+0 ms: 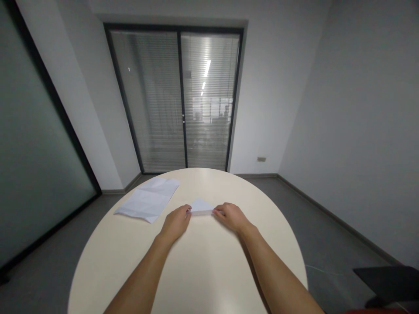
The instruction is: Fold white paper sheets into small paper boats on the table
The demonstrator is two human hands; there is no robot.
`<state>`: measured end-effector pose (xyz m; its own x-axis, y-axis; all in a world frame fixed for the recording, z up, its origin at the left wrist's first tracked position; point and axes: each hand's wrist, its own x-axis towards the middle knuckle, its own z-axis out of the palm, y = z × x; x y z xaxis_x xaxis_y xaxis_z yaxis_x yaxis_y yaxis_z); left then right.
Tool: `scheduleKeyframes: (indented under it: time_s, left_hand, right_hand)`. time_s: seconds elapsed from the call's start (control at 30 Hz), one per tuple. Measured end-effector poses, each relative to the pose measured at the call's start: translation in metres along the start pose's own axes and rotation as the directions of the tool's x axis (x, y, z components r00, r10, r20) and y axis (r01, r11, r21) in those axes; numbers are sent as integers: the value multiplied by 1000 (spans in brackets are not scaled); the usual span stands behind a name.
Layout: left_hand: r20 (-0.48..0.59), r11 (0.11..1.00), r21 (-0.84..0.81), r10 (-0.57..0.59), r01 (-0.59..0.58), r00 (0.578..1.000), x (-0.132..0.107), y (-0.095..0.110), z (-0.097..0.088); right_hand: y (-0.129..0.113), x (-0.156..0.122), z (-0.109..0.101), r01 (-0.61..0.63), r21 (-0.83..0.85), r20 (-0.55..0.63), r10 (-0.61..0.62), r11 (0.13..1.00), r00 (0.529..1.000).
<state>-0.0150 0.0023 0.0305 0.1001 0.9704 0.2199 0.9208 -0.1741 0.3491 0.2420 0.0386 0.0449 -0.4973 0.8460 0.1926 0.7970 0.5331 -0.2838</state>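
Observation:
A small piece of folded white paper [200, 206] lies between my hands near the middle of the table, its top coming to a point and its near edge showing as a straight strip. At its left end, the fingers of my left hand [178, 221] pinch the corner. My right hand [231, 216] grips the opposite end between thumb and curled fingers. Both fingertips partly cover the paper's ends.
A larger creased white sheet [149, 198] lies on the round cream table [203, 270], left of my hands. Beyond the table stands a glass door [183, 100] with blinds. A dark flat object [389, 279] shows at the lower right.

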Motion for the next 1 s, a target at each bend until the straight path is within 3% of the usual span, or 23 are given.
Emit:
scheduleKeyframes:
  time_s: [0.13,0.43,0.77,1.0]
  left_hand:
    - [-6,996,41,-79,79,997,2,0,-1]
    - [-36,993,22,-119,120,992,3,-1,0]
    - [-46,996,28,-81,83,996,0,3,2]
    - [-84,998,-38,-60,57,995,0,3,4]
  right_hand:
    - [2,0,2,-5,30,-22,5,1000,1000]
    - [3,2,12,-127,94,-61,133,987,989]
    - [-3,3,17,-224,72,-95,230,972,968]
    - [-4,5,22,-178,36,-146,182,983,972]
